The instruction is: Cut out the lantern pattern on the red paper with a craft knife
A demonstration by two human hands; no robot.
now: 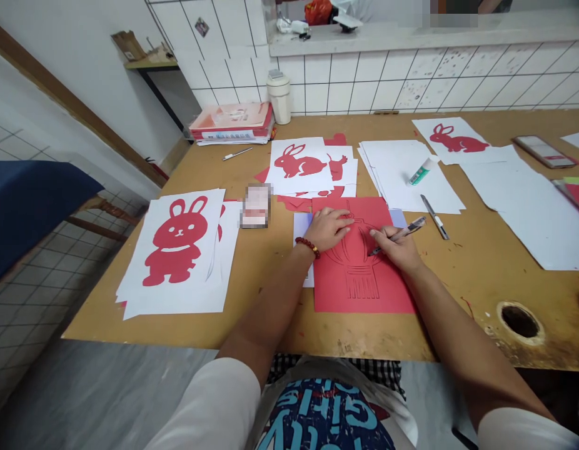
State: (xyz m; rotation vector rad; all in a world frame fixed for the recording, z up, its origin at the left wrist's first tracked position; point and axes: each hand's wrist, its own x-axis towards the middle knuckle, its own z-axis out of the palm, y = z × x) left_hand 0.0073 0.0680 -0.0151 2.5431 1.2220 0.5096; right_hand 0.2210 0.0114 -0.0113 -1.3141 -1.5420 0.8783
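Under both hands: red paper [364, 275] (lantern outline); right hand [396, 247] grips knife [402, 232].

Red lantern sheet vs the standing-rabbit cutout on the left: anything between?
Head view: bare tabletop, plus a blurred small item toward the back, between red lantern sheet and standing-rabbit cutout.

White tiled wall [411, 75] behind brown wooden table [481, 269].

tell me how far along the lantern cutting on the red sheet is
Done, it seems: the lantern's outline and bottom tassel lines show on the red sheet. In hand: the left hand presses the sheet flat while the right hand holds a craft knife, tip at the lantern's body. Left: the lantern is not yet freed from the sheet, unlike the finished standing rabbit.
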